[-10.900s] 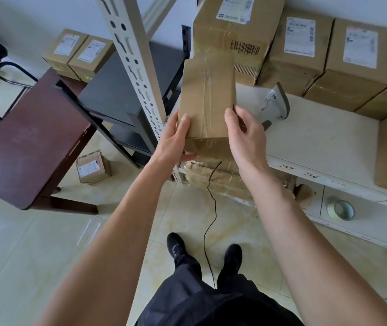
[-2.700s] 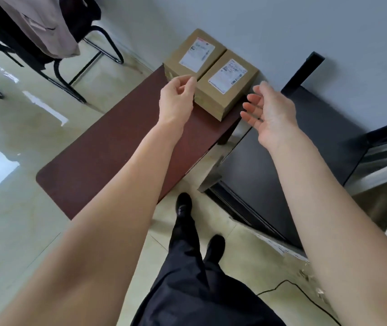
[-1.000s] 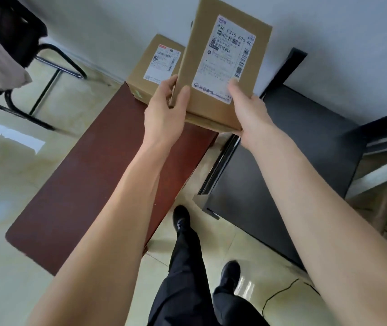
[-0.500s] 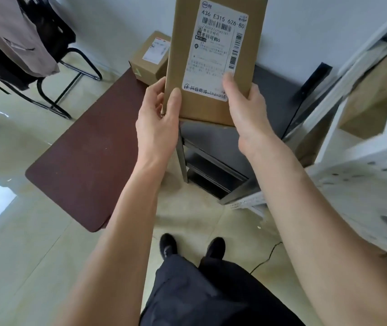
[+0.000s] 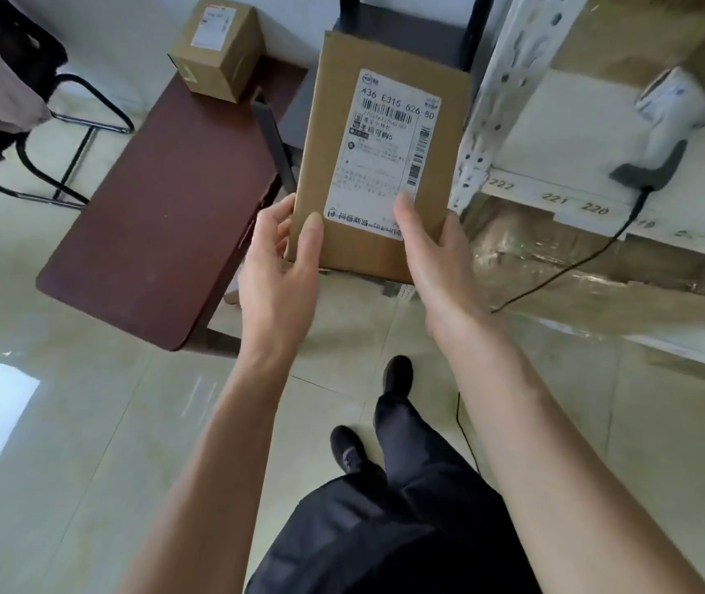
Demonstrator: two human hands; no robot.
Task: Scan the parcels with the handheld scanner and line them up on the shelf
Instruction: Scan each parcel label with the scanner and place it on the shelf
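A parcel (image 5: 385, 165), label up, is held at frame ctr by its lower corners, w/ left hand (image 5: 280, 267) & right hand (image 5: 436, 259) each gripping it, thumbs on top, while the scanner (image 5: 663, 130) is left lying on the shelf (image 5: 556, 135) at upper right & a 2nd parcel (image 5: 217, 47) is seen on the table (image 5: 162, 207) at upper left.

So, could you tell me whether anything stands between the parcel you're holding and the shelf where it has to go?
Yes. The shelf's white upright post rises directly to the right of the parcel, between it and the shelf board. On the board, the scanner lies near the front edge. Both hands hold the parcel's lower end.
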